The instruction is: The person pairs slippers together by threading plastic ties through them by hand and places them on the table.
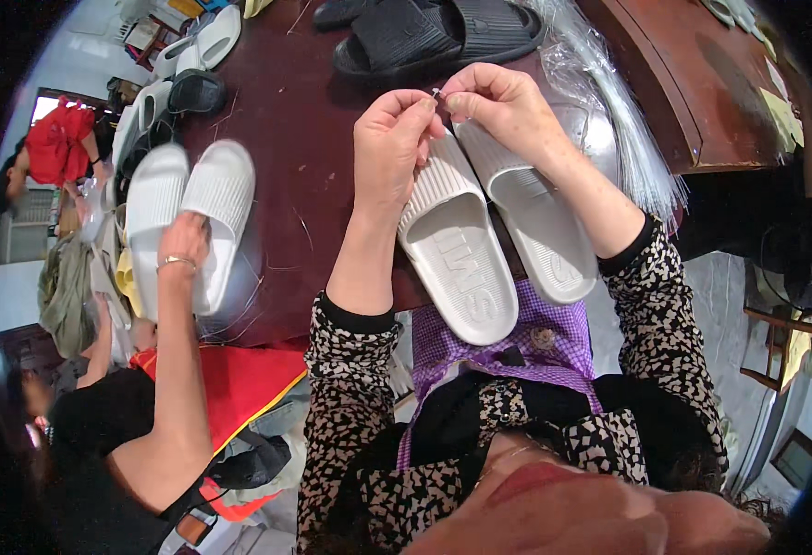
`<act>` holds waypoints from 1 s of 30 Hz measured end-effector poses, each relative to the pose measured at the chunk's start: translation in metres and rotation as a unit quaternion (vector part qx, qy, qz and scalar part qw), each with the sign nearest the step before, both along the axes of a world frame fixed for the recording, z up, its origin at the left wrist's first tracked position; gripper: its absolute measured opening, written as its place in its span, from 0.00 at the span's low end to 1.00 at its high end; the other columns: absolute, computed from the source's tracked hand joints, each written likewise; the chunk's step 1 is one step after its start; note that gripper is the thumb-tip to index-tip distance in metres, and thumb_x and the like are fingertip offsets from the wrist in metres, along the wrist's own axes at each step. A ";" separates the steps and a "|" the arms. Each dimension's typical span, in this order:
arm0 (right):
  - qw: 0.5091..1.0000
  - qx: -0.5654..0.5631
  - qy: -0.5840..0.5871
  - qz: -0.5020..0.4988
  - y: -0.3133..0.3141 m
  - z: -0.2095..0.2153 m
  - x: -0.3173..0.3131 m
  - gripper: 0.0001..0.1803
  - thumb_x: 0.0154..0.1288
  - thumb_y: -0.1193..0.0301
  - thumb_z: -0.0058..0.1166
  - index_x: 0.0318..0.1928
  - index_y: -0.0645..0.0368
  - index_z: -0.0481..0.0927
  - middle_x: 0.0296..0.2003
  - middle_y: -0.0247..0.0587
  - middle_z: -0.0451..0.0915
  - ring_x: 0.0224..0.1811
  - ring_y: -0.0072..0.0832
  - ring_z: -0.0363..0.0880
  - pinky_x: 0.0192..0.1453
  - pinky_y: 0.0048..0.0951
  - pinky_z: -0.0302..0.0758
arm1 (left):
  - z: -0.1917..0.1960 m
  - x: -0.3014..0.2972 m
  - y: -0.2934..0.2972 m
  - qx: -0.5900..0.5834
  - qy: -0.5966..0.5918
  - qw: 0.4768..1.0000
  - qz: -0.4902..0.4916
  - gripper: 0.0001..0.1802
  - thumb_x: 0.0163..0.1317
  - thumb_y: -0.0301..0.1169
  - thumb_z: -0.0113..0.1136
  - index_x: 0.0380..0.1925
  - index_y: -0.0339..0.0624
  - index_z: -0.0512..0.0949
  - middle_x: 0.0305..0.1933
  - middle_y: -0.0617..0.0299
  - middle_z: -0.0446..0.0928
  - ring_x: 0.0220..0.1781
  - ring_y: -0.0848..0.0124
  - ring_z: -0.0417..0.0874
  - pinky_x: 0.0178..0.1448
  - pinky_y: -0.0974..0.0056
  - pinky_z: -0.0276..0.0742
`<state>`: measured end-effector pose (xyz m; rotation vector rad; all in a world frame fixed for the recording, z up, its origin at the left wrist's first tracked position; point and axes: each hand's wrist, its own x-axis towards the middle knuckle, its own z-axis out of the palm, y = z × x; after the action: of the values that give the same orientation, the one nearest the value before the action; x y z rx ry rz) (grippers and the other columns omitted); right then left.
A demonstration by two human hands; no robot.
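My left hand (395, 139) and my right hand (503, 106) meet fingertip to fingertip over the toe ends of two white slide slippers. Both hands pinch what looks like the end of a thin plastic tie (437, 93); most of it is hidden by the fingers. Below the left hand lies the left slipper (461, 268), its ribbed strap at the far end and raised lettering on its footbed. Beside it, the right slipper (549, 245) passes partly under my right forearm. Their heels reach over the table's near edge, above my purple checked apron (554, 338).
Left, a co-worker's hand (186, 239) reaches into another white slipper pair (221, 190). Black slippers (438, 39) lie at the far side. A bundle of clear plastic strands (642, 157) runs along the right, beside a raised brown wooden surface (702, 74). More slippers (198, 46) lie far left.
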<state>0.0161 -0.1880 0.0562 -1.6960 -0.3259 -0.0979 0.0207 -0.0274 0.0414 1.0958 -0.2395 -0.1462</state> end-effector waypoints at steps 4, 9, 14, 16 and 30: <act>1.000 -0.009 0.005 0.002 0.002 0.003 -0.001 0.05 0.63 0.74 0.54 0.38 0.61 0.79 0.27 0.27 0.78 0.30 0.11 0.73 0.33 0.14 0.69 | 0.001 -0.001 0.003 -0.002 0.009 1.000 -0.008 0.04 0.61 0.26 0.56 0.32 0.36 0.77 0.20 0.67 0.73 0.14 0.86 0.64 0.17 0.80 0.55; 1.000 -0.022 0.002 -0.007 0.002 0.001 -0.001 0.05 0.62 0.75 0.55 0.39 0.61 0.80 0.27 0.26 0.78 0.29 0.11 0.72 0.30 0.13 0.67 | 0.002 -0.001 0.002 -0.011 0.004 1.000 -0.012 0.04 0.61 0.26 0.56 0.32 0.36 0.77 0.20 0.69 0.73 0.15 0.87 0.64 0.17 0.80 0.55; 0.999 -0.041 0.010 -0.002 0.004 0.006 -0.004 0.06 0.62 0.76 0.54 0.40 0.61 0.79 0.28 0.26 0.78 0.30 0.11 0.73 0.32 0.14 0.69 | -0.001 -0.001 0.003 -0.001 0.013 1.000 -0.005 0.03 0.60 0.25 0.58 0.32 0.36 0.77 0.20 0.71 0.72 0.15 0.88 0.63 0.17 0.80 0.55; 1.000 -0.001 0.001 -0.005 0.007 0.001 -0.003 0.08 0.61 0.78 0.54 0.42 0.61 0.78 0.30 0.27 0.78 0.30 0.12 0.73 0.34 0.14 0.70 | -0.001 -0.001 0.003 0.002 0.008 1.000 -0.001 0.03 0.59 0.25 0.58 0.31 0.37 0.77 0.21 0.71 0.72 0.15 0.88 0.63 0.17 0.80 0.54; 0.999 -0.013 -0.034 0.013 0.006 0.003 -0.009 0.17 0.59 0.83 0.50 0.50 0.60 0.74 0.31 0.27 0.78 0.33 0.12 0.74 0.39 0.15 0.72 | -0.008 0.002 0.006 0.011 0.021 0.999 -0.035 0.02 0.57 0.24 0.59 0.30 0.38 0.78 0.20 0.72 0.72 0.15 0.88 0.62 0.17 0.79 0.54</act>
<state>0.0074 -0.1825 0.0587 -1.7170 -0.4017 -0.1321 0.0229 -0.0216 0.0335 1.1051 -0.2389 -0.2343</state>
